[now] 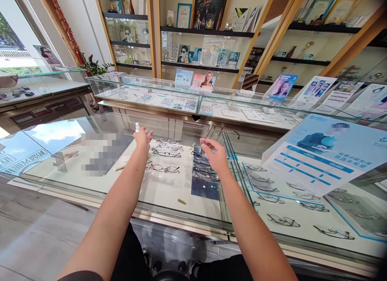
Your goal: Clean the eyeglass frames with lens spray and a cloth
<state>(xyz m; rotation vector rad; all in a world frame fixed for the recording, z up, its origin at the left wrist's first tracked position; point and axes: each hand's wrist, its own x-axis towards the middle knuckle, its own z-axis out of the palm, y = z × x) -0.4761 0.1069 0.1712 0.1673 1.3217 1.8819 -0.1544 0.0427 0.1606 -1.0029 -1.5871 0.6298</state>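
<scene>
Both arms reach over a glass display case [181,216]. My left hand [143,136] is closed round a small white bottle [137,127], whose top sticks up above the fingers. My right hand [214,150] pinches a thin pair of glasses [206,139] between thumb and fingers; most of the frame is hard to make out. Below and between the hands, several glasses [165,168] lie in rows in the case. More glasses rest on a dark blue panel [205,189] under my right hand. A small gold piece [182,201] lies near the case's front edge.
A blue and white sign [320,152] stands on the case at the right. Behind runs another glass counter [151,111] with eyewear and leaflets, backed by shelves [208,33]. A stool and feet are below.
</scene>
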